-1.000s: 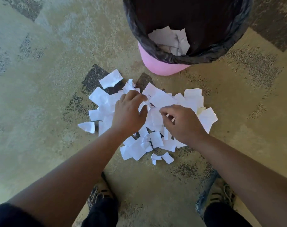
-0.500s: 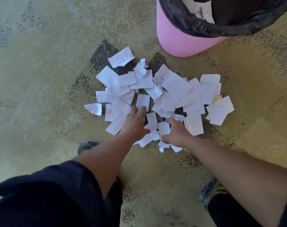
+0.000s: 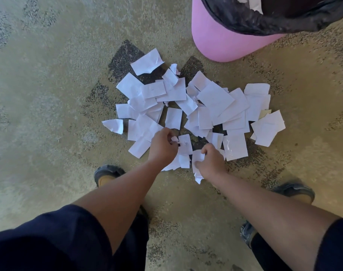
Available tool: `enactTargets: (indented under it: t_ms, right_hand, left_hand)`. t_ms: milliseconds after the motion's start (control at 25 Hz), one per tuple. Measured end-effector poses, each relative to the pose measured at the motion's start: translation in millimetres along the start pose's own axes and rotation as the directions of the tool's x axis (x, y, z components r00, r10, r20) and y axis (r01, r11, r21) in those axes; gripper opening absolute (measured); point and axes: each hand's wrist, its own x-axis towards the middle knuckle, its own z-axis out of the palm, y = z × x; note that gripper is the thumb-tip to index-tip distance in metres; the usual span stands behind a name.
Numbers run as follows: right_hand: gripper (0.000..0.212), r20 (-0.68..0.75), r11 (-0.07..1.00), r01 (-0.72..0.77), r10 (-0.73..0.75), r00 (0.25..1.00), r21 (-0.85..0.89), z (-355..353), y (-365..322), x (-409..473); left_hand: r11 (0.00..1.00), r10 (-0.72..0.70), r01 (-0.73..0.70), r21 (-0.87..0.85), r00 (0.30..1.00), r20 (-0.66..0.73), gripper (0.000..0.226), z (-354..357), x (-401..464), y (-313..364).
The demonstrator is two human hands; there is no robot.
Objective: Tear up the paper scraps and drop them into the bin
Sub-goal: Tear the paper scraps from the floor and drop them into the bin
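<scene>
Item 1, left hand (image 3: 162, 146): curled on a small scrap (image 3: 174, 139) at the near edge of the paper pile (image 3: 211, 106); pinch firmly before lifting.
Item 2, right hand (image 3: 211, 163): clamped on a crumpled piece (image 3: 197, 157); gather neighbours into 1 handful, tear across.
Item 3, bin (image 3: 225, 42): far right, liner open; carry the handful fully over its rim.

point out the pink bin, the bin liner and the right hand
pink bin (image 3: 221, 42), head view, bare pink side wall
bin liner (image 3: 245, 22), head view, black folded rim
right hand (image 3: 212, 163), head view, back of hand
</scene>
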Motion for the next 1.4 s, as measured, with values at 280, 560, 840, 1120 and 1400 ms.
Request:
enactTargets:
  t_ms: [280, 560, 840, 1120, 1400]
  right_hand:
    - [0.024, -0.095, 0.995, -0.06, 0.067, 0.993, 0.076, -0.3, 3.3, -1.4]
    - [0.089, 0.049, 0.907, -0.207, 0.203, 0.978, 0.366, 20.4, -12.6, -3.2]
    - [0.051, 0.268, 0.7, -0.369, 0.255, 0.929, 0.612, 29.1, -19.4, 1.1]
    - [0.028, 0.304, 0.62, -0.375, 0.222, 0.926, 0.689, 28.5, -17.3, -2.3]
    - [0.021, 0.166, 0.8, -0.183, 0.106, 0.98, 0.572, 33.9, -10.0, -9.2]
  left_hand:
    - [0.991, 0.065, -0.066, 0.114, 0.998, 0.014, 0.009, -6.0, -15.5, -22.7]
    - [0.943, 0.101, -0.148, 0.297, 0.98, 0.17, 0.018, 14.0, -18.5, -29.7]
    - [0.992, 0.019, -0.041, 0.118, 0.983, 0.182, 0.039, 18.6, -14.9, -12.1]
    - [0.991, -0.058, 0.099, -0.085, 0.918, 0.393, 0.057, 14.0, -16.0, -11.0]
    - [0.739, -0.173, 0.49, -0.461, 0.801, 0.574, 0.041, 13.4, -21.2, -5.8]
